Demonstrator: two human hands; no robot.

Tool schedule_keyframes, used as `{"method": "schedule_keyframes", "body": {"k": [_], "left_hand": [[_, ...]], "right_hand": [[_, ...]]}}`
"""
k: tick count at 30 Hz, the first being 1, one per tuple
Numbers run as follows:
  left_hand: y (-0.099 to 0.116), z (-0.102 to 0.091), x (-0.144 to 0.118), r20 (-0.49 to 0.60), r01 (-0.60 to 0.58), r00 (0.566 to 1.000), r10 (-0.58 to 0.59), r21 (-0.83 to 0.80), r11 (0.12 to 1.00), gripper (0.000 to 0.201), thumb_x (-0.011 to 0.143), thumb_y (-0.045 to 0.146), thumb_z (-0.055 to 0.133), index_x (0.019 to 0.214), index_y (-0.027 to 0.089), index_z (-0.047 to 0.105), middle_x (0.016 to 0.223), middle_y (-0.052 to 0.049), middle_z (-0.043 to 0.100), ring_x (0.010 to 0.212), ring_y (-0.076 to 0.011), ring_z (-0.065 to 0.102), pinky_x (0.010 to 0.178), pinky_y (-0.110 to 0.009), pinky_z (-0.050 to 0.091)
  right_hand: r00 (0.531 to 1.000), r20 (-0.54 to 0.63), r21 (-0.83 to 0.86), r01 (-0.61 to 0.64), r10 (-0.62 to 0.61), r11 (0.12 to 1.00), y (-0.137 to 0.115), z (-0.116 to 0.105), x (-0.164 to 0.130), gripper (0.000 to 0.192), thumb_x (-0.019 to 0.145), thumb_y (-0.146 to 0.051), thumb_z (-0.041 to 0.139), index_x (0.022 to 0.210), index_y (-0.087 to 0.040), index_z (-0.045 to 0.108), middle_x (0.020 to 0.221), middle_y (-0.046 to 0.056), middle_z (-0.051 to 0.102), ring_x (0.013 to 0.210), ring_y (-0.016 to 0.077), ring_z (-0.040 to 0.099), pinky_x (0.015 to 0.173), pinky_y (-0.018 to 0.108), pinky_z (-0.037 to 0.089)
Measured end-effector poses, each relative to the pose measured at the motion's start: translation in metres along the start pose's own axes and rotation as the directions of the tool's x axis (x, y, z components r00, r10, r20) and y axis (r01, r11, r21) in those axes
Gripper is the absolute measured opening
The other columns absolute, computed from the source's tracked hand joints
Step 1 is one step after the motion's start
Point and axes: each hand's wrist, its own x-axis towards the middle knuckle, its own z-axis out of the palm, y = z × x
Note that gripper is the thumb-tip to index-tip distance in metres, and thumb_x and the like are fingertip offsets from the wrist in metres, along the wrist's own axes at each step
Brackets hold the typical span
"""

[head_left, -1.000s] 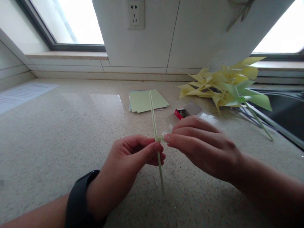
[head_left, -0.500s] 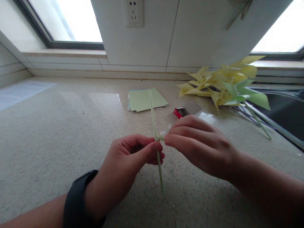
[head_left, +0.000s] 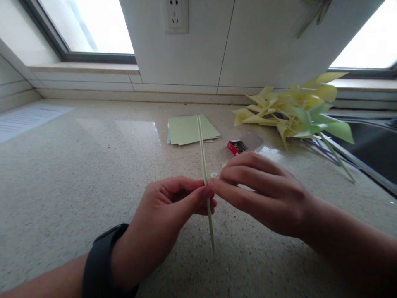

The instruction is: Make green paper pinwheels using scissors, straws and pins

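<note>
A long, narrow pale green piece (head_left: 202, 159), which looks like folded paper, stands upright between my hands, its lower end pointing toward me. My left hand (head_left: 169, 207) pinches it near the middle between thumb and fingers. From the right side, my right hand (head_left: 266, 190) presses a fingertip against the same spot, just above my left thumb. Its other fingers are bent, and its thumb is hidden beneath them. A small whitish clear bit (head_left: 214, 175) shows behind the right fingertips; its kind I cannot make out.
A stack of pastel paper squares (head_left: 186, 131) lies behind my hands. Right of it sits an open red box (head_left: 235, 148) of small metal pieces. Yellow paper pinwheels (head_left: 263, 107) and a green pinwheel (head_left: 328, 124) lie by the dark sink (head_left: 369, 145). A printed sheet (head_left: 34, 118) rests far left.
My right fingertips have moved left, up against the green piece. A short twisted green bit that showed between them and the piece is now covered. My left hand keeps its pinch.
</note>
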Motion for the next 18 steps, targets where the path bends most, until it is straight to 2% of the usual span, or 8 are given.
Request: {"method": "schedule_keyframes", "body": {"k": [7, 12, 18], "left_hand": [[-0.0004, 0.0005, -0.0019, -0.026, 0.008, 1.0, -0.008, 0.039, 0.999, 0.009, 0.085, 0.031, 0.08, 0.083, 0.022, 0.082, 0.077, 0.0, 0.079, 0.072, -0.0115, 0.07, 0.069, -0.019, 0.058], [0.0002, -0.0002, -0.0023, -0.032, 0.011, 0.999, -0.009, 0.078, 0.997, 0.012, 0.087, 0.032, 0.077, 0.083, 0.022, 0.082, 0.077, 0.0, 0.078, 0.074, -0.0117, 0.068, 0.07, -0.019, 0.056], [-0.001, -0.0005, -0.0015, -0.031, -0.003, 0.999, 0.005, 0.037, 0.999, 0.011, 0.086, 0.033, 0.078, 0.084, 0.022, 0.082, 0.078, -0.001, 0.078, 0.073, -0.0121, 0.069, 0.071, -0.02, 0.057]], "right_hand": [[0.998, -0.05, 0.034, -0.039, 0.041, 0.999, -0.0009, 0.0018, -0.0008, 0.01, 0.094, -0.007, 0.058, 0.103, -0.01, 0.061, 0.085, 0.008, 0.068, 0.085, 0.0203, 0.06, 0.076, 0.037, 0.054], [0.996, -0.047, 0.066, -0.069, 0.072, 0.995, -0.0009, 0.0041, -0.0031, 0.015, 0.092, -0.007, 0.062, 0.107, -0.009, 0.061, 0.091, 0.008, 0.068, 0.086, 0.0191, 0.06, 0.078, 0.036, 0.054], [0.994, -0.084, 0.085, -0.06, 0.068, 0.995, -0.0031, 0.0028, -0.0043, 0.018, 0.088, -0.005, 0.064, 0.106, -0.007, 0.063, 0.09, 0.008, 0.068, 0.086, 0.0189, 0.06, 0.079, 0.036, 0.053]]}}
